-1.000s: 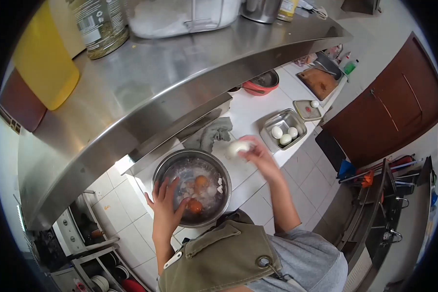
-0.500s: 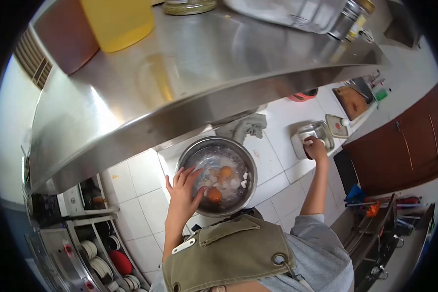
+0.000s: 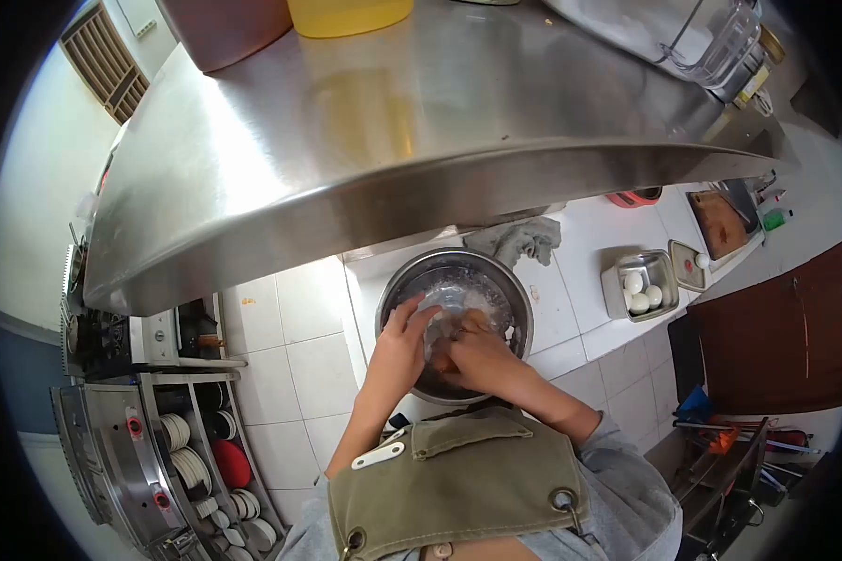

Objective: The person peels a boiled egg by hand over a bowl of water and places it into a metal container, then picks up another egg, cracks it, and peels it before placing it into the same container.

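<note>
A round metal bowl [image 3: 524,327] of water stands on the white counter, with bits of eggshell floating in it. Both hands are inside the bowl. My left hand [image 3: 400,344] reaches in at the left, its fingers spread over the water. My right hand [image 3: 477,355] dips in from the right with fingers bent down around something blurred and brown-orange at the water. To the right, a square metal container [image 3: 614,292] holds several white peeled eggs [image 3: 639,301], and a lid [image 3: 690,266] lies beside it.
A steel shelf [image 3: 421,122] hangs across the top, bearing bottles and a plastic container. A grey cloth [image 3: 533,238] lies behind the bowl. Farther right are a red object [image 3: 634,197] and a cutting board [image 3: 720,224]. Racks of plates [image 3: 192,467] stand at lower left.
My right hand has moved left from the metal container into the bowl, leaving the white eggs visible. My left hand has gone further over the water. The view has shifted.
</note>
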### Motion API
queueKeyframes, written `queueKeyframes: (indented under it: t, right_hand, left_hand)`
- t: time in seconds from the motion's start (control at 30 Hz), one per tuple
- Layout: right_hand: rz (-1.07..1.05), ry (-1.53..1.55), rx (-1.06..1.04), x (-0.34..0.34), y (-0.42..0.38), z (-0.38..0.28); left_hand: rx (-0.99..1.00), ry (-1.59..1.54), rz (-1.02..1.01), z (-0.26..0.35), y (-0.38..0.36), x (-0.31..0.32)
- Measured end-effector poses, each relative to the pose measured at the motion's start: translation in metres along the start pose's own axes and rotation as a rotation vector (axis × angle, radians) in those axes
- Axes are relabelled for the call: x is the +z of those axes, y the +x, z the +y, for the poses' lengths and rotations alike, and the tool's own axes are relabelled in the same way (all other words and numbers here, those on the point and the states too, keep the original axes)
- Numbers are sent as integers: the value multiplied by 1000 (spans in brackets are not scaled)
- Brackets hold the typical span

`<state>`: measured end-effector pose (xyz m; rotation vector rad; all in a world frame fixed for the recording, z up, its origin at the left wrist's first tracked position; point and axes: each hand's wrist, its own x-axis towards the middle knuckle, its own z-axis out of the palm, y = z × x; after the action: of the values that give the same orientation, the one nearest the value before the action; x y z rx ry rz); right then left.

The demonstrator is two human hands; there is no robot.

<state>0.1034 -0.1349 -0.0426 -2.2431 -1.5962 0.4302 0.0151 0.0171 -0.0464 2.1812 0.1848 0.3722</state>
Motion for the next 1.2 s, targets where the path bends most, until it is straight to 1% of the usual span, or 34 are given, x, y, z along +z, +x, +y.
queueKeyframes:
  t: [0.07,0.13,0.2,0.27,0.3,0.37,0.4,0.47,0.5,0.53,0.6,0.63,0.67,0.73,0.77,0.8,0.87,0.9,0.97,1.0,1.07,1.13,1.2]
  right_hand:
    - [-117,-99,109,9,6,-1]
    - [-124,-142,97,15,6,-2]
    - [-133,-184,92,11,5,-4]
    - [-80,-89,121,-6,4,-8]
    - [-79,-91,124,-14,1,-7]
    - [117,124,163,-30,-8,-2]
    - [122,121,165,-35,-12,1]
    - [175,334,221,-45,-20,3]
    - [130,107,306,-50,-24,-5]
    - [143,104,324,-47,-26,-2]
    - [103,606,181,-38,-31,9]
    - [118,523,163,-38,-34,9]
    - [127,519,176,-37,-39,13]
    - [283,676,200,-35,-50,22]
    - [326,860,271,-39,-58,29]
    - [336,856,275,-45,-66,35]
    - [507,1055,555,-54,-83,45]
    - [518,1054,558,-49,-91,53]
    - [665,363,629,-22,-102,82]
    - [675,358,637,-8,-104,93]
    - [595,-135,684,17,-108,109]
    - [570,-135,678,17,-107,104]
    - [467,-191,650,12,-107,98]
  left_hand:
    - [45,39,37,0,1,1]
    - [23,26,89,1,1,4]
    - [30,25,100,2,1,4]
    - [32,27,114,5,1,5]
    - [22,34,136,7,1,4]
    - [17,44,162,8,1,3]
    - [11,45,169,8,1,3]
    - [17,39,168,6,-1,4]
    - [31,101,139,4,-1,5]
    - [49,162,108,2,-1,6]
    - [76,201,93,4,-2,7]
    - [66,216,90,3,-3,7]
    - [53,232,89,4,-4,7]
    - [76,224,85,4,-6,6]
    - [78,244,81,1,-5,8]
    - [80,264,81,0,-6,8]
    - [80,242,62,0,-8,7]
    - [88,258,59,0,-8,7]
    - [109,270,51,-1,-7,8]
    - [108,273,47,-1,-7,7]
    - [113,270,37,-1,-8,7]
    - [125,284,49,0,-8,6]
    - [106,278,29,3,-9,6]
